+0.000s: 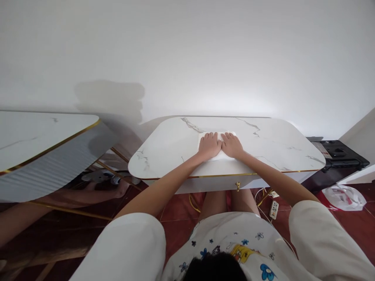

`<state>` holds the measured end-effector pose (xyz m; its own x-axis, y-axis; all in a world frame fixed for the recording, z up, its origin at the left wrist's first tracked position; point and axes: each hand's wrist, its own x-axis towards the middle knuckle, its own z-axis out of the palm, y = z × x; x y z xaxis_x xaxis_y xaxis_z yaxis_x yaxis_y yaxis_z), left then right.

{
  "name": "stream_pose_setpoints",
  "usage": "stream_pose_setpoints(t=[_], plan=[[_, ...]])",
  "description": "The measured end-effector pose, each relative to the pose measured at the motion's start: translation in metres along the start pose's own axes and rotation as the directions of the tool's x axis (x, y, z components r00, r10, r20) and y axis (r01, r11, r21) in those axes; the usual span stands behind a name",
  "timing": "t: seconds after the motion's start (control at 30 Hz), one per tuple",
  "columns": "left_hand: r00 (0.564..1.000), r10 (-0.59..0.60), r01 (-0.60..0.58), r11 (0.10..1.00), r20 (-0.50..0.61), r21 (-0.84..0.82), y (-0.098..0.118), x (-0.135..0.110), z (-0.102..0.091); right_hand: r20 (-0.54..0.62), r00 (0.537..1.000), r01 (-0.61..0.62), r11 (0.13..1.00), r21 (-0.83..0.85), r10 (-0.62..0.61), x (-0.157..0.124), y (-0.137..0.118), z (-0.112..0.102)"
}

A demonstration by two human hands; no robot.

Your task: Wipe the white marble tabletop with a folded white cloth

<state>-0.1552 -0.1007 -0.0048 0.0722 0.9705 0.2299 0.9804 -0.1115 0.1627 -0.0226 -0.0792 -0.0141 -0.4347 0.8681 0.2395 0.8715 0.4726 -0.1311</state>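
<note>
A folded white cloth or paper tissue (221, 155) lies flat on a white marble-patterned tabletop (164, 144) with a gold edge. My left hand (210, 145) rests palm down on its left half, fingers laid out and pointing toward the wall. Beside it, my right hand (231, 144) presses flat on the right half, the two thumbs nearly touching. Most of the cloth is hidden under both palms. Below the table's front edge, a small gold drawer knob (238, 186) shows between my forearms.
A second marble-topped table (43, 128) stands at the left, with another person's leg (88, 199) under it. A white wall (187, 58) rises behind. On the right are a black case (336, 154), a plastic bag (344, 198) and a power strip (274, 210) on the red floor.
</note>
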Motion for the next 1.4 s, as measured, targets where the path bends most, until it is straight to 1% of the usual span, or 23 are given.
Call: stream_pose_setpoints(t=[0.2, 0.33, 0.47, 0.57, 0.67, 0.8, 0.93, 1.17, 1.4], plan=[[1.000, -0.007, 0.006, 1.000, 0.013, 0.009, 0.008, -0.037, -0.006, 0.010, 1.000, 0.010, 1.000, 0.003, -0.010, -0.035, -0.014, -0.009], [0.999, -0.033, 0.033, 0.999, 0.001, 0.038, 0.021, -0.057, -0.009, 0.014, 1.000, 0.026, 0.999, 0.021, -0.026, -0.055, -0.015, -0.013], [0.998, -0.064, 0.063, 0.997, 0.019, 0.045, 0.041, -0.067, -0.011, 0.041, 0.999, 0.031, 0.999, 0.041, -0.032, -0.068, -0.005, -0.019], [0.998, -0.067, 0.066, 0.998, 0.023, 0.021, 0.053, -0.064, -0.010, 0.038, 0.998, 0.043, 0.998, 0.038, -0.044, -0.070, 0.008, -0.021], [0.999, -0.040, 0.040, 0.999, 0.008, -0.011, 0.060, -0.053, -0.006, 0.028, 0.999, 0.040, 0.999, 0.036, -0.041, -0.065, 0.022, -0.021], [1.000, 0.012, -0.014, 0.998, -0.027, -0.066, 0.058, -0.026, 0.001, 0.027, 0.999, -0.021, 0.998, 0.052, 0.020, -0.046, 0.037, -0.019], [0.999, 0.028, -0.032, 0.994, -0.034, -0.105, 0.047, 0.007, 0.008, 0.002, 1.000, -0.030, 0.998, 0.046, 0.030, -0.016, 0.046, -0.014], [0.999, 0.005, -0.009, 0.993, -0.039, -0.114, 0.023, 0.064, 0.017, -0.027, 1.000, 0.001, 0.998, 0.059, 0.000, 0.046, 0.059, 0.001], [0.997, -0.029, 0.018, 0.988, -0.070, -0.153, 0.003, 0.110, 0.027, -0.021, 1.000, -0.009, 0.997, 0.078, 0.011, 0.096, 0.070, 0.012]])
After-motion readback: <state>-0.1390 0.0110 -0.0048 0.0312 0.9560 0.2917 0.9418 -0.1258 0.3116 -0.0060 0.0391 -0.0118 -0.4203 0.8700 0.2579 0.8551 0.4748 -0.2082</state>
